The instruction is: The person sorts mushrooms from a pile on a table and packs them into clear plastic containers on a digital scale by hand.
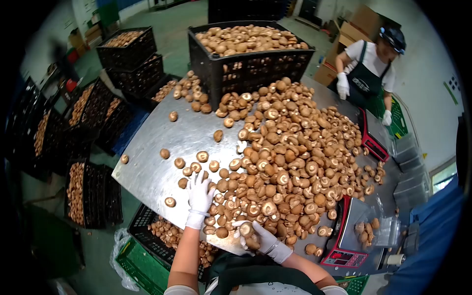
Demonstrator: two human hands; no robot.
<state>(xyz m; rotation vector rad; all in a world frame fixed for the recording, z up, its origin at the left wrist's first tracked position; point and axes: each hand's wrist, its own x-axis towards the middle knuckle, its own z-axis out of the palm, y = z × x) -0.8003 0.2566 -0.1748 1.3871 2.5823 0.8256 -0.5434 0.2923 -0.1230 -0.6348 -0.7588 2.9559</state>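
Observation:
Brown shiitake mushrooms lie in a large pile [300, 152] on a metal table [145, 140]. At the left edge of the pile, my gloved left hand [200, 196] reaches forward with its fingers stretched out. Its fingertips are beside a few loose mushrooms [195, 167], and nothing shows in its grasp. Close to my body, my gloved right hand [265, 239] has its fingers curled around shiitake mushrooms [246, 229], at least two of them, pale undersides partly showing. The palm is partly hidden.
A black crate [260, 69] full of mushrooms stands on the table's far side. A red scale [344, 236] holding a few mushrooms is at right, near clear plastic boxes [388, 231]. Another crate [147, 216] sits below the left edge. A co-worker [366, 73] stands by a second scale [374, 140].

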